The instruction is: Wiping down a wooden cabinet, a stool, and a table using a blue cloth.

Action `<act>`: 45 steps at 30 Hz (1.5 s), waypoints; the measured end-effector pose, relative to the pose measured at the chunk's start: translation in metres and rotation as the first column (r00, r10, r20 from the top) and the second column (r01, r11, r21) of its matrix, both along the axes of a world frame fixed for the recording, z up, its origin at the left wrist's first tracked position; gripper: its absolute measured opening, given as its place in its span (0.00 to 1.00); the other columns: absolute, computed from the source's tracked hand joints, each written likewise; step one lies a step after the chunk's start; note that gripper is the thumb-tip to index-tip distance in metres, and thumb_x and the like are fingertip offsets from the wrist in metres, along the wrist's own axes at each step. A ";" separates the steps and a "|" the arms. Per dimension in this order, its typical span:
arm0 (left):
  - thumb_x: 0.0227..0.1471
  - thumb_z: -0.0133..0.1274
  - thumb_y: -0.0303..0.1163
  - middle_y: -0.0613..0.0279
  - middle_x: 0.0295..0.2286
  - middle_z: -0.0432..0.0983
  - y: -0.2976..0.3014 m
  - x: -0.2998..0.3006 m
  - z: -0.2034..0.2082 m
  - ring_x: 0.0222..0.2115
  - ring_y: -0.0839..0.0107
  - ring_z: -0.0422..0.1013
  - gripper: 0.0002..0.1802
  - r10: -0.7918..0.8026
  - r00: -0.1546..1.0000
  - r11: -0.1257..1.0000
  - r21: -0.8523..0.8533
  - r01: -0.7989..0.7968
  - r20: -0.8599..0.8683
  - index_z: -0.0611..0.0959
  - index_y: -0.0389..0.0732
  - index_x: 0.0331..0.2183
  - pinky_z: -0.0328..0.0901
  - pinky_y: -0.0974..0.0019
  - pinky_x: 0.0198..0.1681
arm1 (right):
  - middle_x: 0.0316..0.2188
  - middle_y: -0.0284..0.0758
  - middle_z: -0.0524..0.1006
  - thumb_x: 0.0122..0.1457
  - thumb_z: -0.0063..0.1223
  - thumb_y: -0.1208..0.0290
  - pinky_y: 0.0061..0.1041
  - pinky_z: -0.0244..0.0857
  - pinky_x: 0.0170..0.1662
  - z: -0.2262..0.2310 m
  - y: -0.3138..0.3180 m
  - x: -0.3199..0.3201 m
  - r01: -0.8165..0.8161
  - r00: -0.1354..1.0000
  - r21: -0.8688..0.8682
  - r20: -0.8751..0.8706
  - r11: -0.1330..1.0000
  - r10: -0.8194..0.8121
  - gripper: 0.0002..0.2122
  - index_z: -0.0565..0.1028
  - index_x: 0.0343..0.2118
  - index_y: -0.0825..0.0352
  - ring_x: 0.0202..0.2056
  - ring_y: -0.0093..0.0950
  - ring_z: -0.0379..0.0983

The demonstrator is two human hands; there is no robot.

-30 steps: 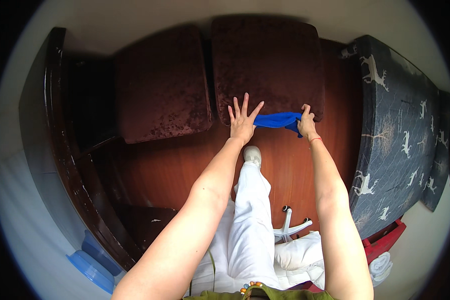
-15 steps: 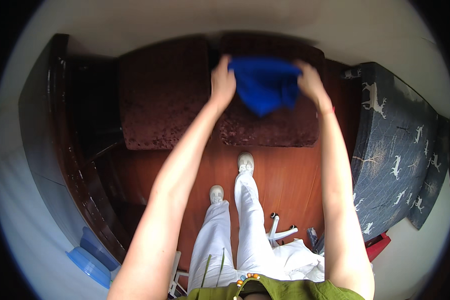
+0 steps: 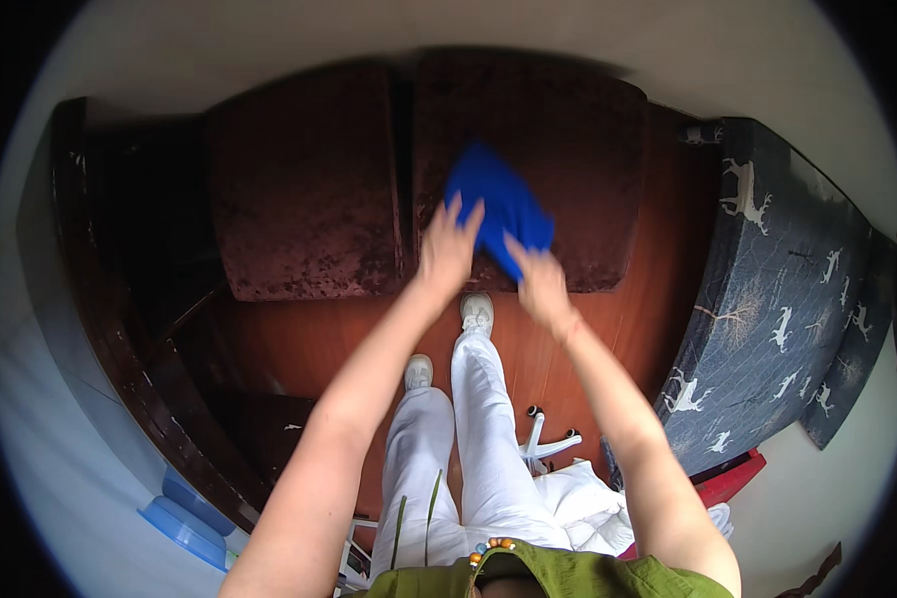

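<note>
A bright blue cloth (image 3: 503, 194) lies crumpled over the right-hand dark brown plush cushion (image 3: 588, 130). At its left edge, my left hand (image 3: 448, 249) has its fingers stretched out and apart, touching the fabric. My right hand (image 3: 543, 287) is closed at the cloth's lower corner, gripping it near the cushion's front edge. Some of the cloth is slightly blurred, and the fingertips of my right hand are partly hidden in it.
A matching brown cushion (image 3: 304, 189) sits to the left, beside a dark wooden frame (image 3: 100, 299). Deer-patterned dark upholstery (image 3: 767, 299) stands at the right. Below are a white chair base (image 3: 543, 444), a white bundle (image 3: 583, 503) and a blue basin (image 3: 184, 528).
Both hands have come down toward me and closer together. The cloth, earlier held spread between them in the air, is now lower and bunched against the cushion. My left fingers have opened.
</note>
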State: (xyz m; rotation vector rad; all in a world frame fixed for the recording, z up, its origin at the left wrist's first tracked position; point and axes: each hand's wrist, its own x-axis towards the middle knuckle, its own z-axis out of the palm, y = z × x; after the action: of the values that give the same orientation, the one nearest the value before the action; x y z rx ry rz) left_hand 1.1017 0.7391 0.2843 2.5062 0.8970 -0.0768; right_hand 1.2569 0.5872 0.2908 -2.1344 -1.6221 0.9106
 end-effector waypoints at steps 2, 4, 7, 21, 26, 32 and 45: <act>0.47 0.53 0.21 0.34 0.53 0.71 -0.076 -0.049 0.011 0.61 0.43 0.63 0.35 -0.135 0.991 0.989 -0.064 0.133 -0.021 0.72 0.37 0.60 0.57 0.46 0.66 | 0.36 0.48 0.78 0.50 0.51 0.85 0.48 0.72 0.44 0.022 -0.074 -0.033 -0.044 0.989 -0.176 -0.146 0.983 0.018 0.38 0.63 0.67 0.55 0.38 0.50 0.75; 0.46 0.54 0.22 0.40 0.42 0.81 -0.136 -0.100 0.015 0.56 0.45 0.70 0.24 -0.220 0.974 0.930 -0.312 0.193 -0.054 0.83 0.36 0.49 0.61 0.46 0.64 | 0.37 0.51 0.81 0.51 0.50 0.82 0.49 0.72 0.46 0.025 -0.138 -0.058 -0.106 0.976 -0.470 -0.219 0.876 0.000 0.27 0.72 0.57 0.61 0.40 0.51 0.78; 0.43 0.59 0.20 0.35 0.42 0.80 -0.168 -0.164 0.029 0.53 0.45 0.73 0.19 -0.132 0.978 0.790 -0.613 0.004 -0.164 0.85 0.36 0.42 0.65 0.50 0.60 | 0.37 0.52 0.81 0.52 0.50 0.81 0.47 0.73 0.48 0.049 -0.148 -0.086 -0.130 0.948 -0.536 -0.314 0.834 -0.053 0.16 0.78 0.44 0.67 0.42 0.51 0.78; 0.51 0.58 0.20 0.44 0.48 0.77 0.264 -0.043 0.088 0.52 0.44 0.71 0.19 0.208 0.863 0.950 0.113 -0.289 0.460 0.77 0.31 0.46 0.69 0.51 0.53 | 0.39 0.48 0.78 0.49 0.54 0.82 0.47 0.70 0.48 0.041 0.321 -0.015 -0.067 0.997 0.622 0.073 0.780 0.028 0.27 0.72 0.56 0.64 0.43 0.51 0.75; 0.50 0.58 0.20 0.54 0.59 0.69 0.289 -0.093 0.005 0.62 0.50 0.62 0.16 -0.060 0.984 0.973 0.228 0.020 0.169 0.79 0.31 0.43 0.64 0.55 0.62 | 0.30 0.43 0.80 0.50 0.58 0.75 0.46 0.73 0.40 -0.017 0.352 -0.065 -0.008 0.979 0.190 0.200 0.982 -0.031 0.38 0.61 0.67 0.53 0.33 0.48 0.78; 0.50 0.49 0.16 0.49 0.59 0.68 0.128 -0.191 -0.007 0.63 0.45 0.61 0.05 0.179 0.960 0.981 0.037 -0.192 0.216 0.80 0.28 0.29 0.62 0.46 0.63 | 0.20 0.38 0.75 0.50 0.52 0.79 0.35 0.71 0.25 -0.014 0.194 -0.151 -0.249 0.910 0.043 0.351 0.967 0.219 0.42 0.54 0.72 0.54 0.21 0.36 0.76; 0.42 0.51 0.08 0.60 0.27 0.63 0.112 -0.248 0.065 0.28 0.64 0.67 0.49 0.518 0.736 0.842 -0.110 -0.528 0.436 0.65 0.40 0.67 0.67 0.63 0.37 | 0.28 0.49 0.73 0.39 0.51 0.89 0.44 0.69 0.42 0.079 0.184 -0.186 -0.195 0.977 0.098 -0.069 0.976 0.202 0.14 0.68 0.32 0.71 0.39 0.48 0.71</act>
State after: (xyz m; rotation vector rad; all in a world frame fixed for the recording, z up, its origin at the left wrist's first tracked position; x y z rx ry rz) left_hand 0.8532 0.8507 0.3498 2.0464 1.3494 0.6792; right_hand 1.0708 0.7710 0.3699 -1.8778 -1.8246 0.9464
